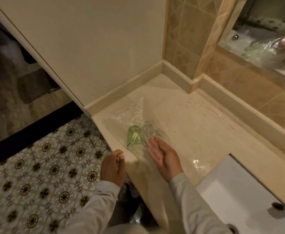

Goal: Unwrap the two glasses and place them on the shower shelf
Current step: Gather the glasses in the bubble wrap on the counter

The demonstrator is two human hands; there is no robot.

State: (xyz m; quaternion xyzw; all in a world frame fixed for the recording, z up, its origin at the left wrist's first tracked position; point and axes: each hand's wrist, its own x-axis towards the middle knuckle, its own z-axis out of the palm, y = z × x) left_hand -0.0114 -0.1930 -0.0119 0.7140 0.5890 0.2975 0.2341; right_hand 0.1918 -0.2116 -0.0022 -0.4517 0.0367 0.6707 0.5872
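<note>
The clear glass (151, 131) is hard to trace against the bubble wrap (130, 112); its outline blurs. The sink (239, 196) is cut off by the frame's lower right edge. At upper left, the dark space past the cabinet (87, 48) is too dim to read.

counter (197, 132) open rightward, glasses (141, 135) — wall-side
</note>
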